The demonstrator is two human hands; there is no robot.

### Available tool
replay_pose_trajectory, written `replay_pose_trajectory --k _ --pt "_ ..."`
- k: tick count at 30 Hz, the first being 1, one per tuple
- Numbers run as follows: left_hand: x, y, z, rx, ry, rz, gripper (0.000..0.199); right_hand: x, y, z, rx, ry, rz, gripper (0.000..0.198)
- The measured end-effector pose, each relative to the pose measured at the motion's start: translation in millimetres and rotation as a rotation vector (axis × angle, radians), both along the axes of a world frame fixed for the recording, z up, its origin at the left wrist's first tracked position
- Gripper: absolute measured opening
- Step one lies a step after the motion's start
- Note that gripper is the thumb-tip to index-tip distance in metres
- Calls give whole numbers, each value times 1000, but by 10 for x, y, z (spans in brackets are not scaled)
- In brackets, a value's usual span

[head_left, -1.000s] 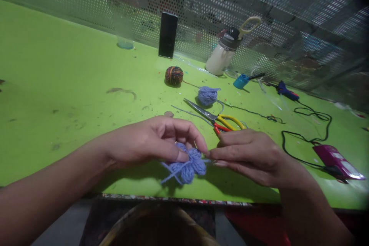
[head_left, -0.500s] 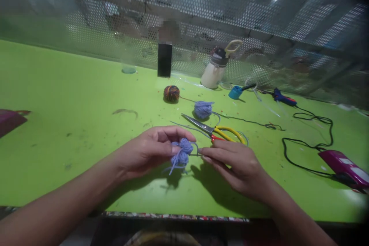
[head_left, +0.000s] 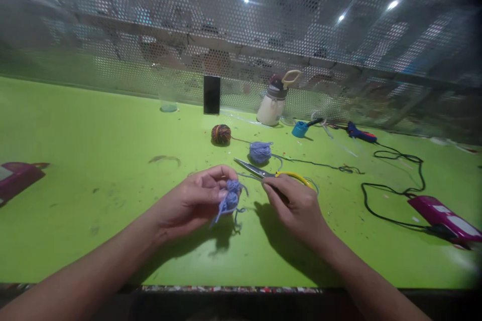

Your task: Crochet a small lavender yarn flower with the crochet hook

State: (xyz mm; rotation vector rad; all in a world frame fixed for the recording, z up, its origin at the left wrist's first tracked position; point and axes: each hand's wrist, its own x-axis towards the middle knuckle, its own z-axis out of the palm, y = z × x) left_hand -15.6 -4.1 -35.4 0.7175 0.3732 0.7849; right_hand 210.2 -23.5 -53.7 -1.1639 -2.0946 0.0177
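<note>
My left hand [head_left: 196, 198] pinches a small periwinkle yarn piece [head_left: 231, 200] between thumb and fingers, its rounded lobes and loose yarn tails hanging below. My right hand [head_left: 297, 205] is closed, apart from the piece and to its right; what its fingers hold, if anything, is hidden. Just beyond that hand lie scissors [head_left: 258, 170] with yellow handles, partly covered by the fingers. A periwinkle yarn ball [head_left: 260, 152] sits behind the scissors. Farther back is a multicoloured yarn ball [head_left: 221, 134], with a strand running right.
On the green table [head_left: 94, 160] stand a phone [head_left: 211, 95], a pale bottle [head_left: 271, 108] and a blue pot [head_left: 300, 129]. A glue gun [head_left: 361, 133], black cord [head_left: 380, 218] and magenta box [head_left: 444, 216] lie right. Another magenta box [head_left: 22, 178] is left. Perforated mesh [head_left: 241, 50] rises behind.
My right hand has drawn away from the yarn piece, toward the scissors. The thin shaft seen between its fingers and the piece no longer shows. The camera view has tilted up slightly.
</note>
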Motion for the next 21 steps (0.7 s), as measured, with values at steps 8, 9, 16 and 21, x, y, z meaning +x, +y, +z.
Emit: replay_pose_trajectory --k 8,9,16,21 --pt "-16 11 -17 -1 -5 -27 24 19 -83 181 -77 -3 30 14" --pt "-12 8 -22 0 8 -28 24 -38 -133 256 -62 95 77 15" --pt "21 -10 -66 43 32 -76 20 -369 -157 446 -371 440 248 9" --pt "33 -4 -76 89 75 -67 22 -385 -108 368 -384 541 272 13"
